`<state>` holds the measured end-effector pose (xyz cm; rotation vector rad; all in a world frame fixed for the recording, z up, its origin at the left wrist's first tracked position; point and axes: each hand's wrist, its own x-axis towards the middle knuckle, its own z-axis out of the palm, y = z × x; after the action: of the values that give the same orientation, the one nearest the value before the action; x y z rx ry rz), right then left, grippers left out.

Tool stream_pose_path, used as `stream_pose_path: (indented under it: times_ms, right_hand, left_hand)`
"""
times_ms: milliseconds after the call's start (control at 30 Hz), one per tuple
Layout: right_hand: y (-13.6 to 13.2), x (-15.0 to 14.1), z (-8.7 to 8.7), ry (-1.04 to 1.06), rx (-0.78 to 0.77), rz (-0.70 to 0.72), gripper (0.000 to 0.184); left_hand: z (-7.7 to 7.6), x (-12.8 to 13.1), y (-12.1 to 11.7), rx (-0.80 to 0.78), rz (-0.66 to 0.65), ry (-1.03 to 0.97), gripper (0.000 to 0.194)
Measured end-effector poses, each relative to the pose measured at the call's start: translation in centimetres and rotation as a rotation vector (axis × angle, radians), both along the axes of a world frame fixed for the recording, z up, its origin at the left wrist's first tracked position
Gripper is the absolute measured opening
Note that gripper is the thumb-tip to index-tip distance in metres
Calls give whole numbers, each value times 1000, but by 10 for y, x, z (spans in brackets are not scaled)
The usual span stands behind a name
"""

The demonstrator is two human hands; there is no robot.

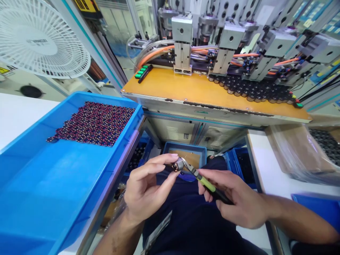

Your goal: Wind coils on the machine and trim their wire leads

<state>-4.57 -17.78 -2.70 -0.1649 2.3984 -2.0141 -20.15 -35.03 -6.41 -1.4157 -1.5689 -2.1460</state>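
Between the thumb and fingers of my left hand [148, 186] is a small round motor part [178, 165], metal outside with copper windings showing. My right hand [236, 198] grips a pair of pliers [208, 184] with green and black handles. The plier jaws touch or nearly touch the right side of the motor part, where thin wire ends stick up. Both hands are in front of my dark shirt, above a low blue bin [203, 157].
A large blue tray [58, 177] with many small dark parts [95, 124] stands at left. Ahead, an orange bench [159, 85] carries press fixtures [183, 46] and rows of black cylindrical parts [252, 88]. A white fan [42, 40] is at upper left, a plastic-lined carton [297, 148] at right.
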Motion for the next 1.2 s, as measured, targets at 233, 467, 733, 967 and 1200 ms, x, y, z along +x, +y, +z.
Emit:
stream_pose_path:
  times_ms: [233,467,733,967,1200]
  right_hand:
    - [-1,-2,2,-40,10,-9,82]
    - [1,-5,2,-139,97,-96,69]
    - [17,-25,13,27,332,-178,69]
    - [85,-157,47,176,1084,-647,60]
    - [119,-264,23,83,1187,-731,39]
  left_hand:
    - [-2,0,-2,-29,31,-36,69]
    - [0,0,-1,-37,46,-98,62]
    - [-1,-6,3,35,-255,-711,36]
    - [-5,-6,3,58,-423,-1060,26]
    - [-8,-10,-4,72,-378,-1163,32]
